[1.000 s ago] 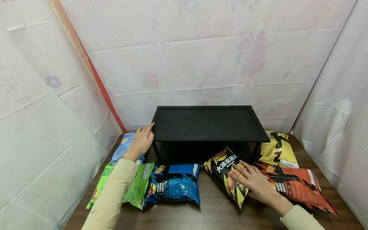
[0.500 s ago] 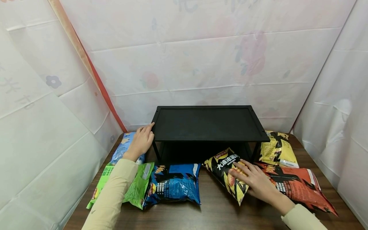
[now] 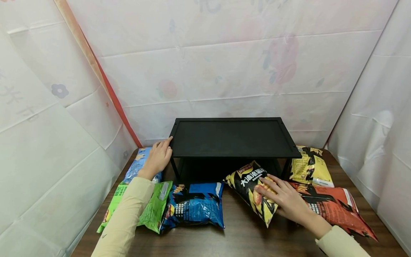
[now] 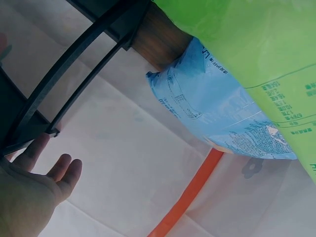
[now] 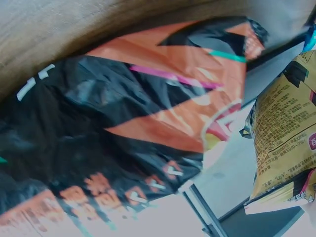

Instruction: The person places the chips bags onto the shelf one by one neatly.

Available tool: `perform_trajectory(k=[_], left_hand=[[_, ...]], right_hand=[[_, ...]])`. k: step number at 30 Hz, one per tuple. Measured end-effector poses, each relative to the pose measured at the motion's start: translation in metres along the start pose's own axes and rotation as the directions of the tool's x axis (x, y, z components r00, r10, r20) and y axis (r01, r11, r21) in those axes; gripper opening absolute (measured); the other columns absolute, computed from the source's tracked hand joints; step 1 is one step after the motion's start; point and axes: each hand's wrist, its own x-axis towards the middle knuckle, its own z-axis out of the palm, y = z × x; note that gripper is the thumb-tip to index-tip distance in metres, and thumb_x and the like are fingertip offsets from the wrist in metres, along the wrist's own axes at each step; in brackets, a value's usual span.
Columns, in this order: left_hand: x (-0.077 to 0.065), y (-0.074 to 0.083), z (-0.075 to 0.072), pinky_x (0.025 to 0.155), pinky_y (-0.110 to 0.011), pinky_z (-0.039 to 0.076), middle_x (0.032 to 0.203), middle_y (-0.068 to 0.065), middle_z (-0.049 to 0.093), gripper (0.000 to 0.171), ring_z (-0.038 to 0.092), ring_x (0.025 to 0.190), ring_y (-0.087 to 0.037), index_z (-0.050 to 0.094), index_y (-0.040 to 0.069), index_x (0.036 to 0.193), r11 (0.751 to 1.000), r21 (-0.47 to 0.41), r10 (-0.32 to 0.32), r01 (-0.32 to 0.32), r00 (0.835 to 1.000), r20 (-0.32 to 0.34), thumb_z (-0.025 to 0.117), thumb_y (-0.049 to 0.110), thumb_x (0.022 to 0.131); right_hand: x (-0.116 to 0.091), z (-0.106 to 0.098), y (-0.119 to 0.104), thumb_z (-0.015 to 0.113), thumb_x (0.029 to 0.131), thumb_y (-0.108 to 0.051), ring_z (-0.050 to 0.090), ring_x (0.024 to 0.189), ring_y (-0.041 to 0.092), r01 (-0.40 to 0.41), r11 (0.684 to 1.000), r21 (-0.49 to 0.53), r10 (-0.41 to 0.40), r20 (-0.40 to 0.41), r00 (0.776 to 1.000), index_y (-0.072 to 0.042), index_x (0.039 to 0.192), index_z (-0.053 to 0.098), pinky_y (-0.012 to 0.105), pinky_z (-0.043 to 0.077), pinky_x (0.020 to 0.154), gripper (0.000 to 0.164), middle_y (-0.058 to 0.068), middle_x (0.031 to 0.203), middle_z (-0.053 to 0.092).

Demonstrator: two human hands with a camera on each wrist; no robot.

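Note:
A black and yellow bag of potato chips [image 3: 251, 189] is tilted at the right front of a black two-tier shelf [image 3: 229, 137]. My right hand [image 3: 289, 201] grips its right side, fingers spread over the printed front; the thumb is hidden in the head view. The right wrist view shows the bag's gold back [image 5: 286, 128]. My left hand [image 3: 157, 157] rests at the shelf's left edge. In the left wrist view one fingertip touches the black frame [image 4: 52, 129] and the other visible fingers [image 4: 69, 175] extend loosely beside it.
Right of my right hand lie a red chip bag [image 3: 334, 207] and, behind it, a yellow one [image 3: 311, 166]. Blue [image 3: 194, 205], green [image 3: 155, 205] and light blue [image 3: 138, 164] bags lie on the left. White curtains [image 3: 224, 71] enclose the wooden table [image 3: 205, 242].
The right hand and the black and yellow bag have shifted slightly left and upward, toward the shelf's lower opening. The left hand has stayed at the shelf edge.

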Motion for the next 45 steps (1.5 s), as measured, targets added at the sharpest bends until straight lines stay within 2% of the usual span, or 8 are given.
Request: perform_trajectory(k=[9,12,14,16,20,23,27,45], left_hand=[[0.001,0.000,0.000,0.106,-0.059,0.018,0.147,-0.014,0.031,0.050,0.021,0.133,-0.040,0.019,0.019,0.147,1.000,-0.004,0.000,0.000,1.000,-0.002,0.019,0.032,0.099],[0.002,0.000,0.001,0.106,-0.059,0.019,0.147,-0.014,0.031,0.050,0.021,0.133,-0.039,0.019,0.019,0.147,1.000,-0.003,0.000,0.000,1.000,-0.004,0.019,0.033,0.099],[0.002,0.000,0.001,0.106,-0.059,0.019,0.147,-0.013,0.030,0.050,0.021,0.134,-0.039,0.019,0.019,0.147,1.000,-0.004,0.000,0.000,1.000,-0.005,0.019,0.033,0.099],[0.002,0.000,0.001,0.106,-0.059,0.019,0.147,-0.013,0.030,0.050,0.021,0.134,-0.039,0.019,0.019,0.147,1.000,-0.003,0.002,-0.002,1.000,-0.005,0.018,0.033,0.099],[0.002,0.000,0.001,0.106,-0.059,0.018,0.147,-0.013,0.030,0.050,0.021,0.134,-0.039,0.019,0.019,0.147,1.000,-0.006,0.003,-0.003,1.000,-0.004,0.019,0.032,0.099],[0.002,0.000,0.001,0.107,-0.058,0.018,0.147,-0.013,0.030,0.050,0.021,0.134,-0.038,0.019,0.019,0.147,1.000,-0.009,0.002,-0.002,1.000,-0.005,0.019,0.033,0.099],[0.002,0.000,0.001,0.107,-0.058,0.018,0.147,-0.013,0.030,0.050,0.021,0.134,-0.038,0.019,0.019,0.147,1.000,-0.012,0.003,-0.003,1.000,-0.003,0.020,0.033,0.099],[0.001,-0.001,0.002,0.107,-0.058,0.019,0.147,-0.014,0.030,0.051,0.022,0.133,-0.039,0.018,0.019,0.148,1.000,-0.013,0.003,-0.003,1.000,-0.002,0.017,0.034,0.099]], right_hand=[[0.013,-0.007,-0.004,0.087,0.047,-0.011,0.044,0.120,0.039,0.067,0.997,0.044,-0.064,-0.071,0.995,-0.017,0.133,0.049,0.049,0.047,0.082,0.095,0.012,0.134,0.049],[0.017,-0.008,-0.006,0.073,0.070,-0.010,0.046,0.118,0.039,0.104,0.992,0.069,-0.095,-0.118,0.988,-0.015,0.131,0.051,0.050,0.047,0.081,0.065,0.013,0.133,0.050],[0.020,-0.008,-0.007,0.053,0.088,-0.014,0.047,0.118,0.039,0.123,0.989,0.086,-0.110,-0.141,0.984,-0.015,0.130,0.052,0.049,0.047,0.080,0.042,0.013,0.133,0.050],[0.022,-0.009,-0.009,0.029,0.096,-0.017,0.047,0.118,0.038,0.142,0.985,0.100,-0.126,-0.152,0.980,-0.015,0.130,0.052,0.049,0.047,0.081,0.041,0.012,0.133,0.050],[0.028,-0.013,-0.013,0.060,0.082,-0.010,0.045,0.119,0.039,0.186,0.971,0.149,-0.163,-0.152,0.975,-0.014,0.131,0.051,0.050,0.047,0.081,0.050,0.013,0.135,0.047],[0.033,-0.015,-0.017,0.065,0.081,-0.012,0.045,0.120,0.039,0.224,0.962,0.157,-0.199,-0.163,0.966,-0.013,0.131,0.051,0.050,0.046,0.082,0.052,0.014,0.135,0.048],[0.038,-0.017,-0.022,0.032,0.096,-0.028,0.046,0.119,0.040,0.267,0.953,0.143,-0.238,-0.189,0.953,-0.014,0.130,0.052,0.049,0.047,0.081,0.042,0.014,0.134,0.049],[0.060,-0.032,-0.038,0.027,0.100,-0.009,0.054,0.112,0.036,0.420,0.906,-0.058,-0.421,-0.245,0.873,-0.019,0.129,0.053,0.041,0.051,0.077,0.040,0.012,0.127,0.055]])
